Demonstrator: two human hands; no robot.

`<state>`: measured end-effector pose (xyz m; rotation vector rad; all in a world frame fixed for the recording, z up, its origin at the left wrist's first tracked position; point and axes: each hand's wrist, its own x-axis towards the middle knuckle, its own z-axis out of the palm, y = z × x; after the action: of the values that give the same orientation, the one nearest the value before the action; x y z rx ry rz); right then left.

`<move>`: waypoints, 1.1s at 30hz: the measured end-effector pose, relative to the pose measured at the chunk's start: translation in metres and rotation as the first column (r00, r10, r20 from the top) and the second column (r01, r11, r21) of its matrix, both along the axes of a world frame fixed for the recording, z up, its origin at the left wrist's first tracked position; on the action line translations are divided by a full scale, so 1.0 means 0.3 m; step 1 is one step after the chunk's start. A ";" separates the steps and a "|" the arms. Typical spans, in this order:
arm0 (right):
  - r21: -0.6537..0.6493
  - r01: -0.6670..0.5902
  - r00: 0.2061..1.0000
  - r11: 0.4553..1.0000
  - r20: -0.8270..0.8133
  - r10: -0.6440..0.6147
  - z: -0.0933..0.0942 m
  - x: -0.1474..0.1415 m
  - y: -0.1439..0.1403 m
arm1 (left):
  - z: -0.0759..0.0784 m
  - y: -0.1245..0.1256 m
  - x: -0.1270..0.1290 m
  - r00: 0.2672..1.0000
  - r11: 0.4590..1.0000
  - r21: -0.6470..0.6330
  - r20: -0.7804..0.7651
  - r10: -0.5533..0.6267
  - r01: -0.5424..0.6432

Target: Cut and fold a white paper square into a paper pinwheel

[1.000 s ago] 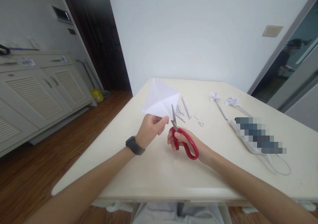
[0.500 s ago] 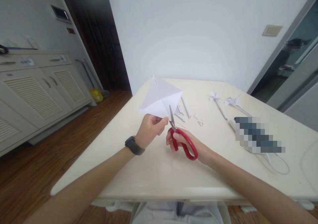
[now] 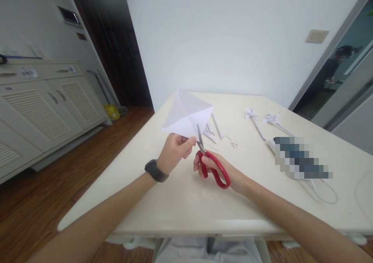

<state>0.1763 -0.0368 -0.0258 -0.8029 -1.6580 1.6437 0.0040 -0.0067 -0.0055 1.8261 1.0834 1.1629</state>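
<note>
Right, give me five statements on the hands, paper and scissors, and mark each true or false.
1. The left hand pinches the folded paper at its lower corner. True.
2. The right hand holds blue scissors. False: the scissors have red handles.
3. The scissor blades meet the paper's lower edge. True.
4. The paper lies flat on the table. False: it is held up above it.
5. A watch sits on the right wrist. False: it is on the left wrist.
</note>
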 end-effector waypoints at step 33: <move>0.006 0.010 0.999 1.000 -0.048 -0.010 0.008 -0.006 -0.004 | 0.009 -0.010 0.010 0.998 0.999 -0.044 0.053 -0.021 0.023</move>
<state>0.1745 -0.0379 -0.0234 -0.7616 -1.6230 1.6374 0.0070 -0.0098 -0.0030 1.7594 1.0490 1.1578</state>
